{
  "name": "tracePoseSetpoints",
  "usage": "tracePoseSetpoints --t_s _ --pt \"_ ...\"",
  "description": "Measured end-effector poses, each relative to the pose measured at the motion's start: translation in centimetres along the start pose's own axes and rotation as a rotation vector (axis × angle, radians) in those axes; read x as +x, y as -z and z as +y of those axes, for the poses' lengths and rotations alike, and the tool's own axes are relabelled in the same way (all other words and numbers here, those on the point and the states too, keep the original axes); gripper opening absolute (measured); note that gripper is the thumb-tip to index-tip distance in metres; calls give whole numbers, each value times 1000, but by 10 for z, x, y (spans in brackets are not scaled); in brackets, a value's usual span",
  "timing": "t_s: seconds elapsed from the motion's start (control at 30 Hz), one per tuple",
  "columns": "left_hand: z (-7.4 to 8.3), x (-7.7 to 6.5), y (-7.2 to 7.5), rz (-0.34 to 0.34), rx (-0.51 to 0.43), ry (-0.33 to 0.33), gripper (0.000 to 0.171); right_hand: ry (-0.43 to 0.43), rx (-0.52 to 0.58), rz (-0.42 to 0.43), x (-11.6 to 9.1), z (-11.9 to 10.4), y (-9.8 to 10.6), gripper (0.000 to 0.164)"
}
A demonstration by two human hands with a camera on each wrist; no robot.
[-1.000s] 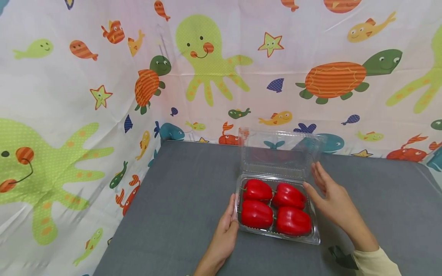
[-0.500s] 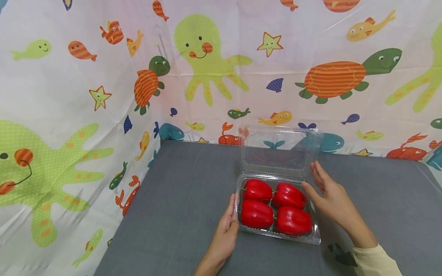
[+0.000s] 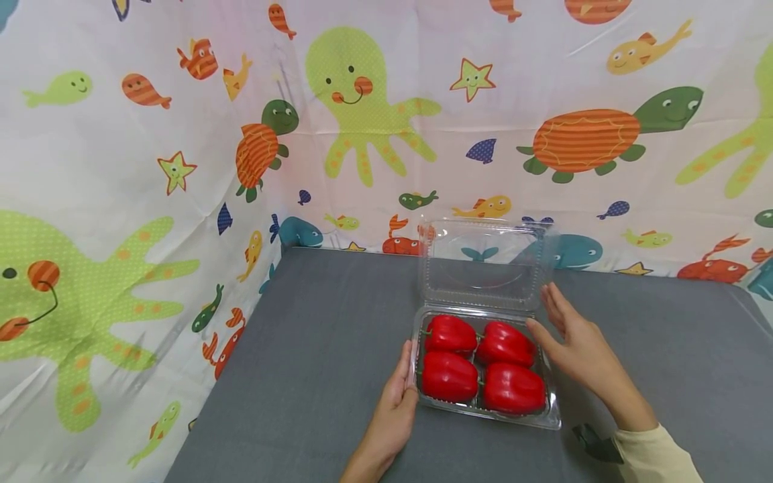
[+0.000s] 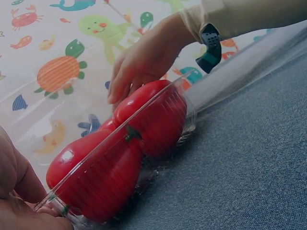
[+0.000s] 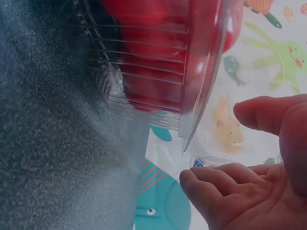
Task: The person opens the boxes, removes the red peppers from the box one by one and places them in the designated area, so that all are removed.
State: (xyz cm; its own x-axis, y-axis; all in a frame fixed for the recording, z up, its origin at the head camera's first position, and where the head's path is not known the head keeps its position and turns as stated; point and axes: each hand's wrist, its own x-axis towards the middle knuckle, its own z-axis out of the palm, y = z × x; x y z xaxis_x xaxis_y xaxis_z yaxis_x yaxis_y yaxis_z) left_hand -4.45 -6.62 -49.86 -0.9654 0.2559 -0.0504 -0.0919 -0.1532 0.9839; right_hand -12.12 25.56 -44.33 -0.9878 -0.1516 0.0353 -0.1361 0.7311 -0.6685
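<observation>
In the head view a clear plastic clamshell container (image 3: pixel 471 408) lies on the grey cloth with several red bell peppers (image 3: pixel 449 377) in two rows. Its clear lid (image 3: pixel 483 265) stands raised at the back, hinged to the tray. My left hand (image 3: pixel 389 416) holds the tray's left edge; the left wrist view shows thumb and fingers pinching the rim by the near pepper (image 4: pixel 93 175). Beside the lid's right edge is my right hand (image 3: pixel 582 345), fingers extended and thumb apart. In the right wrist view its thumb (image 5: pixel 261 112) is clear of the tray's rim.
Grey cloth (image 3: pixel 314 376) covers the table. A white curtain (image 3: pixel 374 215) printed with sea animals hangs behind and at the left. A dark band (image 3: pixel 596 444) sits at the right wrist, by the cream sleeve (image 3: pixel 658 459).
The lid has swung slightly further back and its top edge sits a little higher. My right hand has shifted slightly left with it. The left hand and peppers stay put.
</observation>
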Motion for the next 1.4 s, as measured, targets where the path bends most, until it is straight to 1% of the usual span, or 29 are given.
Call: tracePoseSetpoints --t_s 0.23,0.5,0.7,0.73,1.03,1.27,1.4 --pt "0 0 -1 14 -10 41 74 -3 -9 6 2 0 -3 100" --pt "0 1 0 14 -3 17 73 -7 1 -3 5 0 -1 101" --pt "0 1 0 19 21 26 73 -24 -6 -24 7 0 -2 103" --pt "0 1 0 20 20 30 73 -26 -9 -27 7 0 -2 103" --pt "-2 0 0 -2 -12 -13 72 -18 -24 -30 8 4 -3 103" --pt "-1 0 -1 -2 -18 0 73 -25 -27 -44 10 8 -5 103" --pt "-1 0 -1 -6 -13 -11 73 -34 -34 -58 11 10 -7 104"
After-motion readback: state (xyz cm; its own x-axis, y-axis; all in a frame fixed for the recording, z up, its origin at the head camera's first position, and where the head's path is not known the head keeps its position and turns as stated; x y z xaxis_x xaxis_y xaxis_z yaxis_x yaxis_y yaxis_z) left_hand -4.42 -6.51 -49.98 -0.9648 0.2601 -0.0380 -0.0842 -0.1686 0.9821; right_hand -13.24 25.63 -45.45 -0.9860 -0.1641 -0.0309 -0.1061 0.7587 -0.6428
